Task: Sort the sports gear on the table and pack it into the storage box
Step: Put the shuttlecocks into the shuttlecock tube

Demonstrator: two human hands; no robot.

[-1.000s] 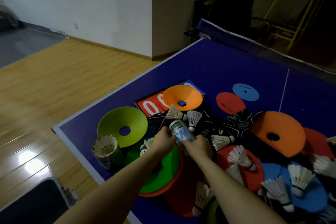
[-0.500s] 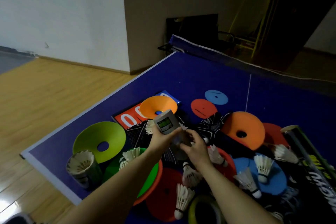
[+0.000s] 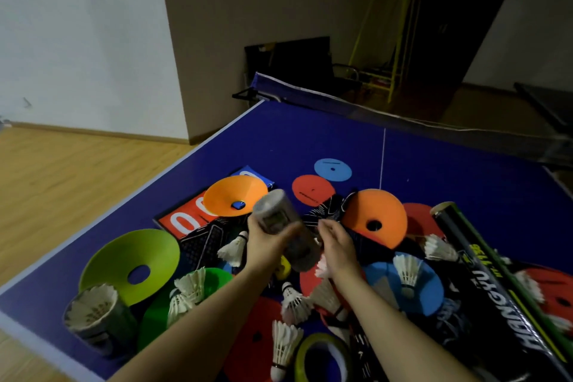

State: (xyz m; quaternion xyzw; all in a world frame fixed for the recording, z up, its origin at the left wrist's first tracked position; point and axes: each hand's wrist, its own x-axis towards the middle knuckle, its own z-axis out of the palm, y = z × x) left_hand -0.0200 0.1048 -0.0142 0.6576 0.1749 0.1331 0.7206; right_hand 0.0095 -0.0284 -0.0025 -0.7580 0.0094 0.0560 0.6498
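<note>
Tube: a short round tube [image 3: 283, 228] is held up above the pile. It is blurred. A smooth grey wrap and a small green label are seen on it.
Left hand: the left hand [image 3: 263, 242] is wrapped round the tube, with the fingers curled on its side.
Right hand: the right hand [image 3: 336, 242] is held just beside the tube's lower end. Its fingers are loosely bent and nothing is held in them. Whether the tube is touched by it cannot be told.
Cones: flat round cones with a hole in the middle are spread about. A yellow-green cone [image 3: 133, 260] is seen at the left and two orange cones [image 3: 234, 194] [image 3: 376, 220] farther back. They look smooth and bendy.
Flat discs: a thin red disc [image 3: 313, 189] and a thin blue disc [image 3: 332, 169] are laid flat, well apart from the hands.
Shuttlecocks: many white feathered shuttlecocks [image 3: 283, 347] are scattered in the pile. A stack of them is kept in a short open tube [image 3: 93, 316] at the near left corner.
Long tube: a long dark tube [image 3: 496, 282] with big letters is laid at the right.
Score card: a red card [image 3: 186, 220] with white zeros is partly covered by a cone.
Table: everything is laid on a smooth blue table [image 3: 310, 139] with white lines and a net [image 3: 403, 115] across the far side.
Room: a shiny wooden floor [image 3: 62, 177] and a plain white wall [image 3: 77, 40] are seen at the left.
</note>
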